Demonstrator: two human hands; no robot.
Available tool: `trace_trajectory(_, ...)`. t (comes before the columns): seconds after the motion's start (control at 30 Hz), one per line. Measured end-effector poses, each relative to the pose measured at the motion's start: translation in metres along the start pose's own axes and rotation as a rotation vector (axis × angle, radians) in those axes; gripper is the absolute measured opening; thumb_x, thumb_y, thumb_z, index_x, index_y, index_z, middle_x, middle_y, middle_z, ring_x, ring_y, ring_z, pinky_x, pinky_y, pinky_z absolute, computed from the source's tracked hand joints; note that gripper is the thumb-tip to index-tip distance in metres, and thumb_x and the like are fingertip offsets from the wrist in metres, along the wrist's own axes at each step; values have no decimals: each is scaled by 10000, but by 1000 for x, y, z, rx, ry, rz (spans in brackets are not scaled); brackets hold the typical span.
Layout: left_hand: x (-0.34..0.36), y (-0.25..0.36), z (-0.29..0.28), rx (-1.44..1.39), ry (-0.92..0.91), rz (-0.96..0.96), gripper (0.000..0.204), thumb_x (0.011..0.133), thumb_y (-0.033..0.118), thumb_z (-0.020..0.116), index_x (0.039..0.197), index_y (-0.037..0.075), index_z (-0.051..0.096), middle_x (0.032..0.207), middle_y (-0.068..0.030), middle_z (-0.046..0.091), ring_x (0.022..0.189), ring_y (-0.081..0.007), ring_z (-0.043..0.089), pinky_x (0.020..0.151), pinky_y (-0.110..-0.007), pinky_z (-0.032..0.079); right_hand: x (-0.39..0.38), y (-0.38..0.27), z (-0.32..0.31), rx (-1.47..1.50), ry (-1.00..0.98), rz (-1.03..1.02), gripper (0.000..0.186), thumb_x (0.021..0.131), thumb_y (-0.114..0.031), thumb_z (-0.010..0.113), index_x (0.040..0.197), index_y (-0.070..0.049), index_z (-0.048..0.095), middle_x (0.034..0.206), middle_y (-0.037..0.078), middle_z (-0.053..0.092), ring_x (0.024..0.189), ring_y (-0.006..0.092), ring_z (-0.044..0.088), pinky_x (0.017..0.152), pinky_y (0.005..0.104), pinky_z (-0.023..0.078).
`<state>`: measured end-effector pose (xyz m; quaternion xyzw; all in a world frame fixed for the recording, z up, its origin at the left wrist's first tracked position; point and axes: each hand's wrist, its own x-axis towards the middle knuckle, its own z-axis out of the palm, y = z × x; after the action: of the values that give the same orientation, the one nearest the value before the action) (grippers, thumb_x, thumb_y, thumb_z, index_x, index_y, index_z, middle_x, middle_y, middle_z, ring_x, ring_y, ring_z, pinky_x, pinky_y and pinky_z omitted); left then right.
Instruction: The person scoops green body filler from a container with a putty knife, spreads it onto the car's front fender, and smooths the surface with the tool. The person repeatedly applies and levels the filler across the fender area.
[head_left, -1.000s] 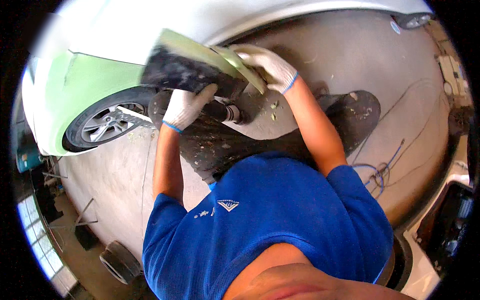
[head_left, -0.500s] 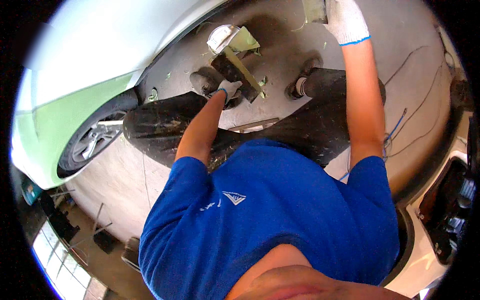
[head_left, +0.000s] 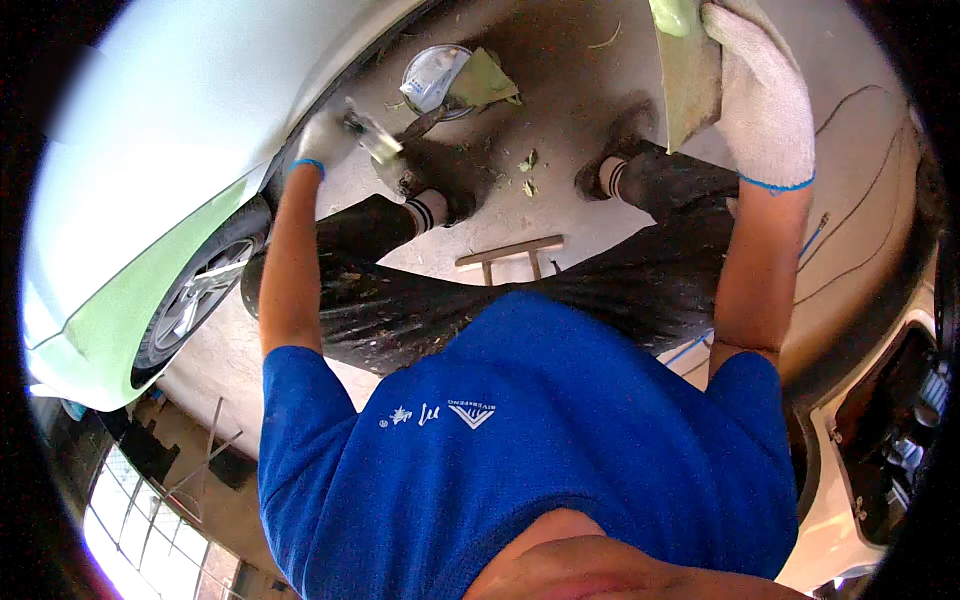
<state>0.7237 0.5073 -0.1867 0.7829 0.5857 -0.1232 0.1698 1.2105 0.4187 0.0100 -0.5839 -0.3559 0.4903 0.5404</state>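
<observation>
My left hand [head_left: 325, 140], in a white knit glove, is beside the car's lower side, closed round a flat spreader [head_left: 378, 138] with a pale, coated edge. Motion smears both the hand and the spreader. My gloved right hand [head_left: 768, 105] is raised at the upper right, gripping a flat board [head_left: 692, 85] by its side. A blob of light green putty [head_left: 675, 14] lies on the board near the top of the picture. Between the hands, a round tin [head_left: 436, 78] sits on the floor, with a green-smeared flat piece [head_left: 484, 80] at its right.
The white car body [head_left: 200, 90] curves along the left, with a green patch [head_left: 130, 265] above its wheel [head_left: 200, 295]. Green scraps [head_left: 529, 170] lie between my feet. A small wooden frame [head_left: 510, 252] is below my legs. A blue hose [head_left: 815, 240] and thin cables run at right.
My left hand has swung left with the spreader, from near the tin toward the car. My right hand has come lower and closer with the board, bringing the putty into view.
</observation>
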Motion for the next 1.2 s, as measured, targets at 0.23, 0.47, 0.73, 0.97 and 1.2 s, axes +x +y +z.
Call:
trace_trajectory(0.23, 62, -12, 43, -114, -106, -90, 429, 738, 235, 704, 1141, 88, 693, 1120, -148, 708, 993, -343, 681, 860, -423, 525, -2, -1, 12, -35, 29, 14, 389, 903, -164, 619, 1242, 24, 599, 1159, 96, 650, 1048, 190, 629, 925, 330, 505)
trace_trajectory(0.47, 97, 22, 68, -98, -168, -289, 410, 817, 294, 636, 1205, 171, 685, 1221, -136, 664, 1112, -340, 641, 932, -434, 512, 1, 2, 28, -69, 47, 16, 403, 908, -154, 608, 1263, 36, 585, 1184, 107, 643, 1068, 199, 627, 938, 332, 501)
trace_trajectory(0.73, 138, -5, 112, -119, -85, -205, 440, 846, 359, 578, 1241, 182, 656, 1253, -133, 646, 1150, -352, 617, 967, -453, 496, 9, 1, 38, -117, 84, 25, 420, 913, -143, 595, 1286, 50, 569, 1213, 120, 635, 1091, 209, 624, 953, 333, 497)
trace_trajectory(0.97, 148, 10, 93, -41, -177, -208, 493, 781, 321, 633, 1254, 183, 635, 1254, -146, 643, 1145, -355, 618, 955, -461, 502, 12, 1, 47, -61, 14, 38, 454, 899, -133, 610, 1302, 69, 556, 1259, 139, 614, 1161, 225, 587, 1013, 334, 446)
trace_trajectory(1.2, 124, 6, 97, -131, -31, -290, 478, 829, 274, 637, 1266, 89, 583, 1221, -198, 638, 1119, -386, 617, 955, -453, 503, 12, 1, 45, -100, 19, 17, 445, 895, -126, 624, 1302, 43, 566, 1227, 119, 634, 1127, 210, 604, 1000, 330, 457)
